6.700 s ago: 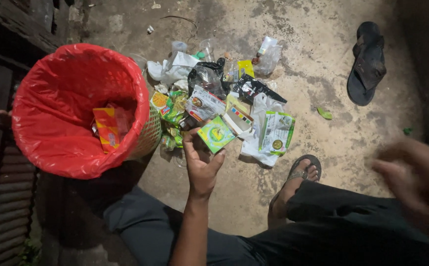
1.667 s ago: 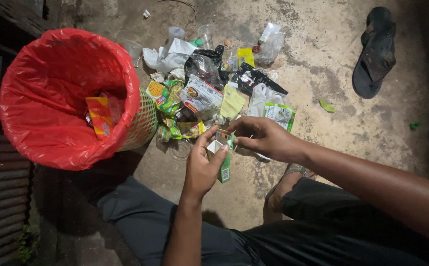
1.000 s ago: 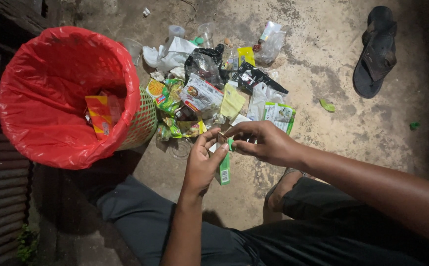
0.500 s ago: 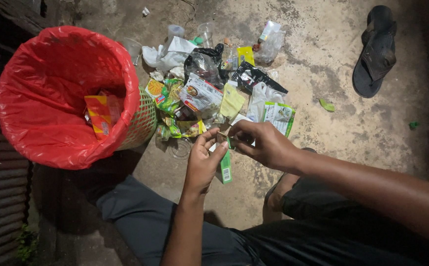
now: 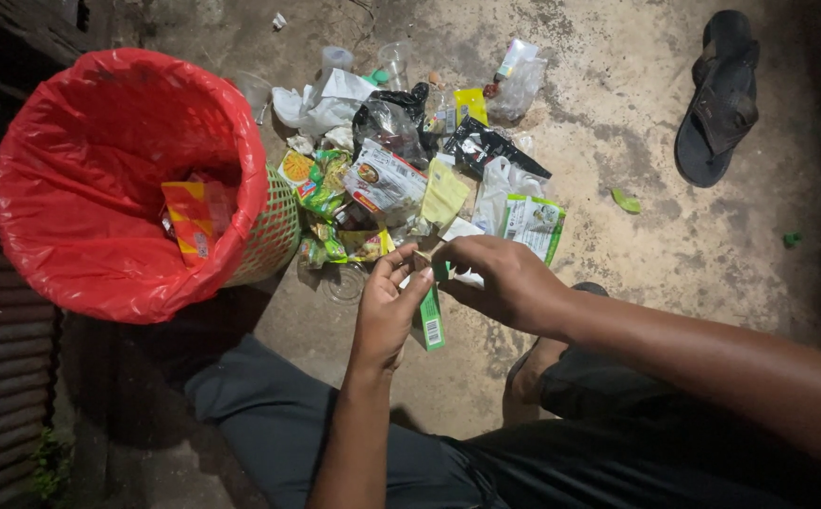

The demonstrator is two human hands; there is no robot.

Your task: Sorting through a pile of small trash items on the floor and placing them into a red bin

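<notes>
Hands meet over the concrete floor (image 5: pixel 636 311), both closed on the same small green carton (image 5: pixel 430 316): the left hand (image 5: pixel 384 311) pinches its upper end between thumb and curled fingers, and the right hand (image 5: pixel 504 283) grips the top edge from the other side. Some seconds back only the left hand held a squarish green pack above the litter, and the right was off to the side, blurred; since then the right has come in, and over the last second or so the two have hardly shifted, working at the same spot while the carton hangs down narrow and flat. That reads, as a judgement, like the pack being flattened or folded rather than simply carried. It hangs just in front of the litter pile (image 5: pixel 410 179) of wrappers, bags and cups, which looks unchanged. To the left stands the green woven basket (image 5: pixel 274 231) with its red liner (image 5: pixel 99 188), a red-and-yellow box (image 5: pixel 194 217) still inside. A dark sandal (image 5: pixel 716 104) lies well apart at upper right.
</notes>
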